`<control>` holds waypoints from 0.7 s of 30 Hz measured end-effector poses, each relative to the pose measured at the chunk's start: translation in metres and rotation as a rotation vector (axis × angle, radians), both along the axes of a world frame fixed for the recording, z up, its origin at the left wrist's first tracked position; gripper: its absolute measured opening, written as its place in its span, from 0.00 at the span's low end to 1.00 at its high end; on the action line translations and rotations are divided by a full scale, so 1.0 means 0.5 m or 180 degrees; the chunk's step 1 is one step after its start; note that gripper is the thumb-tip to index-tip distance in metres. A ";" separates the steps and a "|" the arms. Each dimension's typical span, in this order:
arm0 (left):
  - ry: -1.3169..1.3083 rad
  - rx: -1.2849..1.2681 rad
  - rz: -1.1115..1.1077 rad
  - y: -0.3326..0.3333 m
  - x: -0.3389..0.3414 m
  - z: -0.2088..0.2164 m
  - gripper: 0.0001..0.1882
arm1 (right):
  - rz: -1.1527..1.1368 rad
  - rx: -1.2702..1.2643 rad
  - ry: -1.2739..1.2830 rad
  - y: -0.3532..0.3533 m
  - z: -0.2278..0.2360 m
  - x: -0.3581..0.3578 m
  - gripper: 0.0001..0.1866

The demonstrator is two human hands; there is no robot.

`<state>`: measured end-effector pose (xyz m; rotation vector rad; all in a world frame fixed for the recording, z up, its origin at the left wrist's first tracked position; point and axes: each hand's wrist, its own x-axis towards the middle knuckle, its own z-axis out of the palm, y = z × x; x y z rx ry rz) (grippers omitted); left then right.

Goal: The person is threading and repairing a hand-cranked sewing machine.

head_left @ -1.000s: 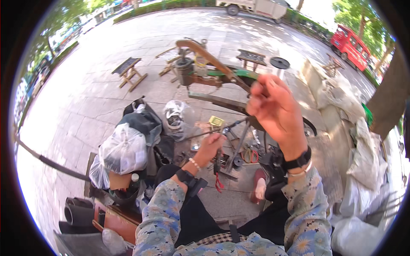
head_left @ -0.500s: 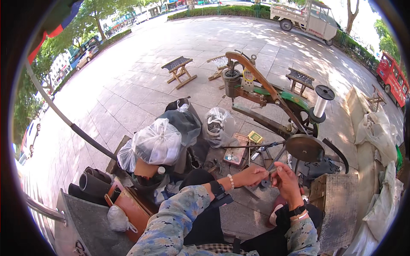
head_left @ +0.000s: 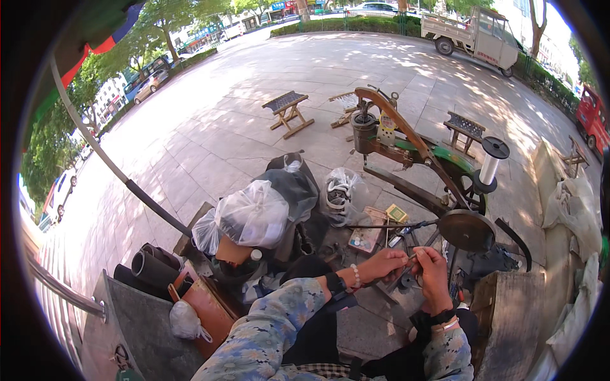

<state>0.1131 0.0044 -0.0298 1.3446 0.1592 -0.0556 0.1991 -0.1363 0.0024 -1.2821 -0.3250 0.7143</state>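
Observation:
My left hand (head_left: 386, 263) and my right hand (head_left: 433, 272) meet in front of me, fingertips pinched close together. Between them is something small and thin that I cannot make out. Just beyond the hands lie a pinkish tray (head_left: 366, 237) of small parts, a small yellow box (head_left: 396, 213) and scattered tools. A hand-cranked shoe-repair sewing machine (head_left: 400, 119) stands farther off. Its round metal wheel (head_left: 467, 232) is near my right hand, and a spool of white thread (head_left: 488, 169) sits upright on it.
At left are a white plastic bag (head_left: 252, 214), bagged shoes (head_left: 340, 193), dark rolled sheets (head_left: 152, 271), a brown leather piece (head_left: 208, 308) and a slanting pole (head_left: 155, 203). A wooden box (head_left: 516, 314) stands at right. Folding stools (head_left: 286, 103) stand beyond on the paving.
The head view has turned, so the surroundings sit farther right and lower. My right hand's fingers have curled in, and both hands are still together.

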 end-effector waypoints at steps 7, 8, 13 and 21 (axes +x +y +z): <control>0.0435 0.0348 0.0002 0.019 -0.013 -0.006 0.14 | 0.0483 -0.0284 -0.0140 0.001 -0.032 -0.013 0.09; 0.0414 0.0385 0.0009 0.024 -0.015 -0.010 0.14 | 0.0499 -0.0252 -0.0060 0.005 -0.037 -0.017 0.09; 0.0319 0.0321 -0.0158 0.026 -0.011 -0.014 0.10 | 0.0380 -0.0116 0.0189 0.005 -0.043 -0.010 0.08; -0.0494 0.0860 -0.0188 0.020 -0.001 -0.034 0.12 | 0.0082 0.0109 0.0195 0.003 -0.056 -0.002 0.09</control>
